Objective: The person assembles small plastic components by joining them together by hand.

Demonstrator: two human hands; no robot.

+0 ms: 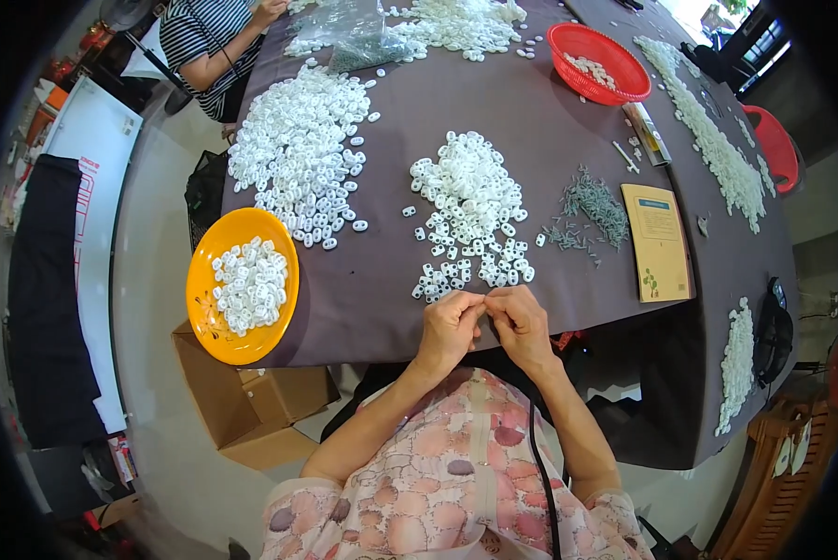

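The left hand (pixel 449 329) and right hand (pixel 523 329) meet at the curled fingertips; I cannot tell what, if anything, they pinch. White pieces (pixel 470 191) lie piled just beyond them on the table (pixel 372 289), left of small grey pieces (pixel 596 210).

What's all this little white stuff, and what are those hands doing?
The person's left hand and right hand meet at the fingertips; whatever is between them is too small to tell. Just beyond is a pile of small white pieces, with little grey bits to its right. An orange plate of white pieces stands at left. Another person is farther off.
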